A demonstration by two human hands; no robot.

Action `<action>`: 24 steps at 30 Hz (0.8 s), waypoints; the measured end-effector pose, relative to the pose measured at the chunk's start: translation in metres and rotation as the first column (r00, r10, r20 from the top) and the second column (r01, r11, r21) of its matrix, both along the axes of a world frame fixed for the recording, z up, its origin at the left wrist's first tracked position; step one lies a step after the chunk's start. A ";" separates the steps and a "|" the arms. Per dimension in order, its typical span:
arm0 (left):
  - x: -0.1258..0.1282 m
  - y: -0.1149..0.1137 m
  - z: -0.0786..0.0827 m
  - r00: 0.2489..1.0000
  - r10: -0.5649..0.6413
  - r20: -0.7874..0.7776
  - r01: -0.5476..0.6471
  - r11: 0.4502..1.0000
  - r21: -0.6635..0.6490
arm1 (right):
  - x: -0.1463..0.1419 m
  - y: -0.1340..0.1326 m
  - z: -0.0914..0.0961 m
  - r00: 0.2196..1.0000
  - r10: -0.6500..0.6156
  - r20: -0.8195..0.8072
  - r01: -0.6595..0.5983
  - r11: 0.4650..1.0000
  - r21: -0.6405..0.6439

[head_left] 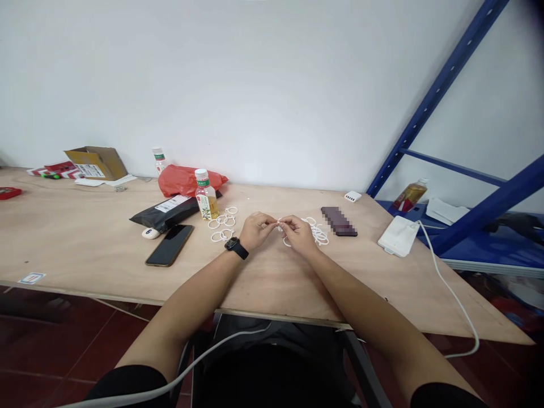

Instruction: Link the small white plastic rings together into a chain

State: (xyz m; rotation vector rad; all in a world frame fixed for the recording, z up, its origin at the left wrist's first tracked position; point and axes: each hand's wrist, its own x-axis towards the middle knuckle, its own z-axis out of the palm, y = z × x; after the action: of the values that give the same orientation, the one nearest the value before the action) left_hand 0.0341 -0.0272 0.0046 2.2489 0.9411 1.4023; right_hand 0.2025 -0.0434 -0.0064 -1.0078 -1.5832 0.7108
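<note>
My left hand [256, 230], with a black watch on its wrist, and my right hand [298, 231] meet above the table with their fingertips pinched together. Between them is a small white piece [279, 222], seemingly part of a white plastic ring; the fingers cover most of it. A loose group of white plastic rings [217, 236] lies left of my left hand, some overlapping. Beside and partly behind my right hand rests a pile of similar white rings [319, 234].
Left of the rings stand a drink bottle [207, 199], a black parcel [170, 212], a red bag [176, 179] and a phone [170, 246]. On the right lie a blurred dark object [340, 221] and a white power bank [397, 236] with a cable. A blue rack [437, 90] borders the table [272, 283].
</note>
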 end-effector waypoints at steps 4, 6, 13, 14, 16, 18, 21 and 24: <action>0.000 0.009 -0.006 0.998 0.026 -0.055 -0.026 1.000 -0.005 | 0.004 0.008 -0.005 1.000 -0.012 0.019 0.012 0.999 -0.034; -0.007 0.018 -0.009 0.983 0.063 -0.173 -0.062 0.998 0.011 | 0.013 0.011 -0.003 0.981 -0.088 0.174 0.083 0.996 0.037; -0.058 0.051 -0.018 0.641 0.453 -0.619 -0.585 0.811 -0.013 | 0.040 0.011 0.012 0.645 -0.346 0.682 0.258 0.938 0.231; -0.063 0.053 -0.018 0.599 0.426 -0.678 -0.604 0.796 -0.034 | 0.039 0.010 0.013 0.635 -0.341 0.693 0.258 0.940 0.226; -0.064 0.052 -0.017 0.549 0.360 -0.754 -0.599 0.799 -0.055 | 0.035 0.008 0.013 0.651 -0.323 0.687 0.236 0.946 0.222; -0.059 0.048 -0.015 0.538 0.305 -0.786 -0.547 0.836 -0.050 | 0.029 0.005 0.013 0.682 -0.299 0.668 0.202 0.954 0.220; -0.045 0.041 -0.012 0.578 0.228 -0.783 -0.405 0.914 -0.033 | 0.022 0.003 0.011 0.708 -0.264 0.655 0.168 0.964 0.207; -0.034 0.036 -0.013 0.642 0.128 -0.756 -0.232 0.972 -0.033 | 0.021 0.002 0.009 0.709 -0.243 0.662 0.149 0.969 0.197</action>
State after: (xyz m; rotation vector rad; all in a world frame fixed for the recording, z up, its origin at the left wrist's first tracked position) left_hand 0.0005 0.0088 -0.0079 2.7159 1.4815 0.3601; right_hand 0.2236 -0.0413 0.0027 -1.4150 -2.0721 0.0528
